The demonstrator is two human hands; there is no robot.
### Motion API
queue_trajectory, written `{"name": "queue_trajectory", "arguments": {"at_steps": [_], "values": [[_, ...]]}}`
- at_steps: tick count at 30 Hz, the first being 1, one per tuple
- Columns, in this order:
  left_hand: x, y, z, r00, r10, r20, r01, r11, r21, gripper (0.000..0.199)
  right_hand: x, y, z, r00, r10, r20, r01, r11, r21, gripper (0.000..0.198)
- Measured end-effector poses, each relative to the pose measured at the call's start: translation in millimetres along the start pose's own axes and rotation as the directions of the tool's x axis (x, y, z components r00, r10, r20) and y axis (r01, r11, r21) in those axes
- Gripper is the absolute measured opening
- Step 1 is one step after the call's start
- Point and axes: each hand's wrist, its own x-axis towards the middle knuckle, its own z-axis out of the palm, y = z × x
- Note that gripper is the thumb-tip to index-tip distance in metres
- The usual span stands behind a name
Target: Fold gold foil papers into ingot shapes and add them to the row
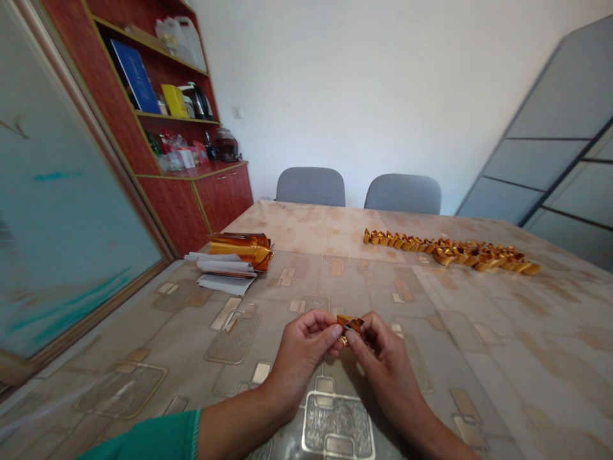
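Note:
Between my two hands, just above the table, is a small piece of folded gold foil paper (351,322) with a pale inner face showing. My left hand (311,338) pinches its left end between thumb and fingers. On the right end, the thumb and fingers of my right hand (380,348) are closed. A gold ring (343,341) shows on a finger at the meeting of the hands. Finished-looking gold folded paper pieces (445,250) stand in rows at the far right of the table.
Gold foil sheets (239,248) and white-backed paper sheets (225,271) lie stacked at the left of the patterned table (268,313). Two grey chairs (311,185) stand at its far side. A red-brown cabinet (211,198) with bottles and a kettle is at the left.

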Motion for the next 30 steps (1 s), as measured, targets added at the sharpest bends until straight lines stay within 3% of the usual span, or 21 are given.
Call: {"name": "queue_trajectory", "arguments": {"at_steps": [9,17,20,22,24,26,30], "values": [[-0.5,0.7,-0.4,1.000,0.014,-0.005,-0.014,0.999,0.032,0.036,1.4,1.5,-0.9,1.000,0.026,0.012,-0.026,1.000,-0.009,0.027],[0.2,0.5,-0.5,0.996,-0.068,0.058,0.068,0.998,0.001,0.036,1.2,-1.8,0.8,0.997,0.024,-0.069,-0.030,0.995,-0.095,0.026],[0.4,4.7,-1.3,0.980,-0.150,0.130,0.163,0.982,-0.097,0.037,0.0,-2.1,-1.7,0.995,0.084,0.050,-0.090,0.987,0.133,0.027],[0.3,9.0,-2.7,0.961,-0.193,0.196,0.220,0.967,-0.126,0.037,-0.3,-2.1,-5.2,0.974,0.114,0.193,-0.181,0.910,0.373,0.035],[0.3,13.5,-4.5,0.950,-0.199,0.239,0.231,0.966,-0.114,0.037,0.1,-2.1,-9.2,0.941,0.140,0.307,-0.287,0.811,0.510,0.049],[0.0,17.1,-6.1,0.946,-0.186,0.264,0.215,0.973,-0.082,0.037,0.7,-2.3,-12.6,0.915,0.176,0.364,-0.359,0.766,0.533,0.051],[-0.9,20.0,-9.0,0.925,-0.215,0.315,0.230,0.973,-0.013,0.039,1.1,-2.6,-15.8,0.881,0.266,0.391,-0.456,0.698,0.552,0.034]]}}
